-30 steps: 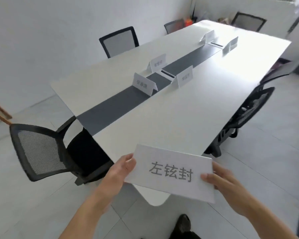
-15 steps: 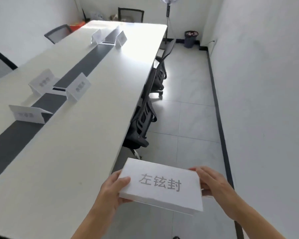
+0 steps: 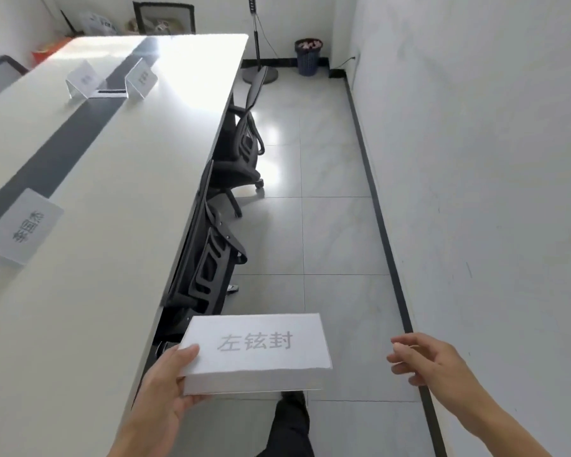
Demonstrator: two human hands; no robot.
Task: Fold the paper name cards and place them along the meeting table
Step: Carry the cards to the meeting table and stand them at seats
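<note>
Head view: card (image 3: 256, 344), seemingly "左铉封"

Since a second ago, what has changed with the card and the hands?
The right hand has let go of the folded name card and drawn off to the right, fingers loose. The person has walked from the end of the table to its long side, carrying the card along. Unchanged: the left hand still grips the card's left end, and the placed cards stand on the table.

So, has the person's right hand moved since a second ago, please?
Yes: the right hand has left the white folded paper name card and drifted right, away from the edge of the white meeting table.
</note>
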